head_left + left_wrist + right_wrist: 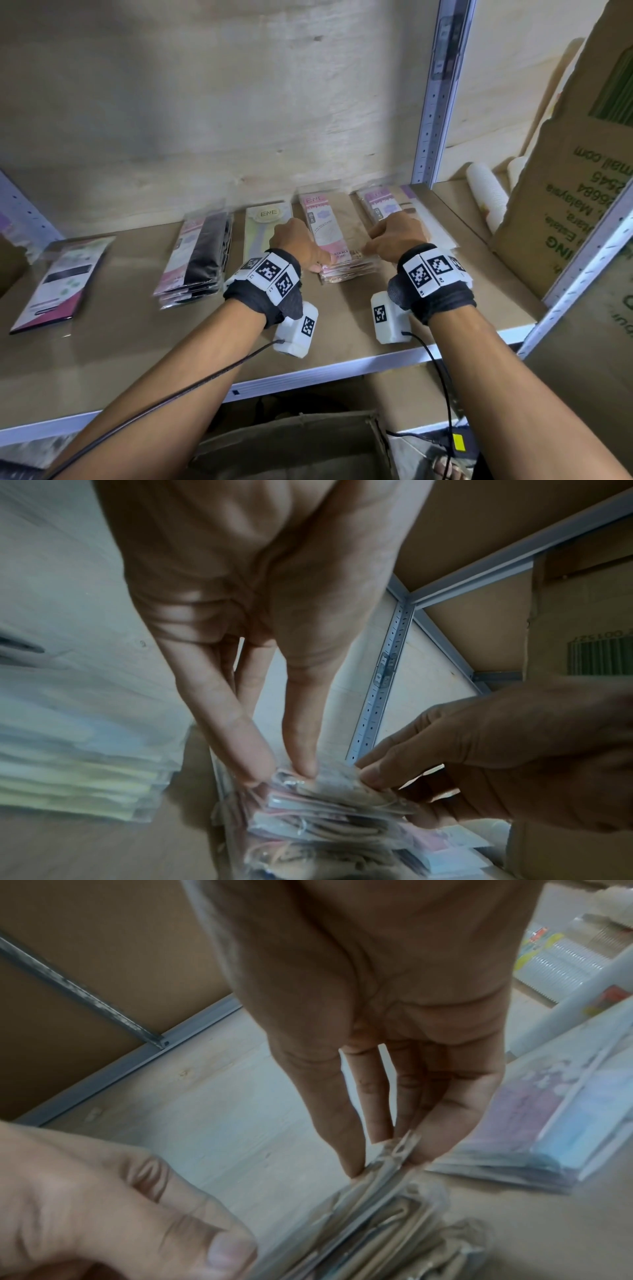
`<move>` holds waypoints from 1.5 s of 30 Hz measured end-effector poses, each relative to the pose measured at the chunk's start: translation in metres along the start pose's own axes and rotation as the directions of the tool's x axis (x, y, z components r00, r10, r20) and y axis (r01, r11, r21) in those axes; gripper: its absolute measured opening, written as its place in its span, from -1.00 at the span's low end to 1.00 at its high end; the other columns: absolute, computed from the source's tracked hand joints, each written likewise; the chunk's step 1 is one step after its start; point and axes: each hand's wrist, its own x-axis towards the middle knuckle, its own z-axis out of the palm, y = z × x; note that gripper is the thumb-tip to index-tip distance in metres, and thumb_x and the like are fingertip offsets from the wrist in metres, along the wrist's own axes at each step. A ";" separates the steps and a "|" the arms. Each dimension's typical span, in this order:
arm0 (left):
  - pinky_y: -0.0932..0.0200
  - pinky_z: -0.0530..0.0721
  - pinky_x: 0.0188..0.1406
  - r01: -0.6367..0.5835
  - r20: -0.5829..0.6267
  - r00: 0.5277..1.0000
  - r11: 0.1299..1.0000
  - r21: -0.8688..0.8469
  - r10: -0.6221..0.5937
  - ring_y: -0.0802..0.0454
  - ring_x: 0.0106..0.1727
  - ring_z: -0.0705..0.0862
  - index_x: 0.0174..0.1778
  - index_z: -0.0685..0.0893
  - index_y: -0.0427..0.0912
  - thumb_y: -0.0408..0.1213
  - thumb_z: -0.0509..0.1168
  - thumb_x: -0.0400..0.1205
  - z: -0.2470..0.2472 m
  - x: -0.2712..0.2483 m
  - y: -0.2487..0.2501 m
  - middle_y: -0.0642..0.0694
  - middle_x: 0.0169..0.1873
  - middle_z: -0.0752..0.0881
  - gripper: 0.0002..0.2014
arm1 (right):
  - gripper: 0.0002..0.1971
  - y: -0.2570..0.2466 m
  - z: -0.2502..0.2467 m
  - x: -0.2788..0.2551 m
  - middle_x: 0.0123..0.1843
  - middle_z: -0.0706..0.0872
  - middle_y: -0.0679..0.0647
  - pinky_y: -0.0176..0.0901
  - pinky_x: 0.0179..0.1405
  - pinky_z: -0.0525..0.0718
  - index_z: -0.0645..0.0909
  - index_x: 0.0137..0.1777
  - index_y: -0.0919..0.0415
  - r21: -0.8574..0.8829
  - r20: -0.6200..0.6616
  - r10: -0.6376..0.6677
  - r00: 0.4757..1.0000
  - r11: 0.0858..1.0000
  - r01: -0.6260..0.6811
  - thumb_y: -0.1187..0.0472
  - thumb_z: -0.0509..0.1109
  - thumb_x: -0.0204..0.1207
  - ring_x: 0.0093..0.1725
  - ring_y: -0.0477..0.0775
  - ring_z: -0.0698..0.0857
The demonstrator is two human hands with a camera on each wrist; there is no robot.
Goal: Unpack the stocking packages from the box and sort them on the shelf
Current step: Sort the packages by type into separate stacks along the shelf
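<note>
A stack of pink stocking packages point(337, 236) lies on the brown shelf board point(144, 335), its near end toward me. My left hand point(317, 265) pinches the stack's near left corner with thumb and fingers point(267, 767). My right hand point(368, 248) pinches the near right corner, and its fingers point(356, 1164) and thumb nip the plastic edge of the top package point(400, 1146). The pink stack point(329, 821) looks fanned and uneven at this end. The open cardboard box point(291, 445) sits below the shelf; its inside is hidden.
Other piles lie in a row: a purple stack point(383, 205) to the right, a pale green package point(262, 229), a black stack point(202, 257) and a flat single package point(61, 281) to the left. A shelf post point(435, 102), a paper cup roll point(486, 192) and a big carton point(565, 178) stand at the right.
</note>
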 end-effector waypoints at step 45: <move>0.14 0.54 0.01 0.192 -0.567 0.767 0.951 -0.244 -0.300 -0.15 -0.02 0.68 0.12 0.82 -0.22 -0.21 0.42 0.57 -0.298 -0.046 -0.318 -0.21 0.12 0.79 -0.74 | -0.83 -0.257 0.240 -0.102 -0.25 0.68 0.15 -0.12 -0.23 0.77 0.64 0.08 0.40 0.533 0.475 -0.499 0.725 0.819 0.214 0.54 0.27 0.58 -0.23 0.16 0.68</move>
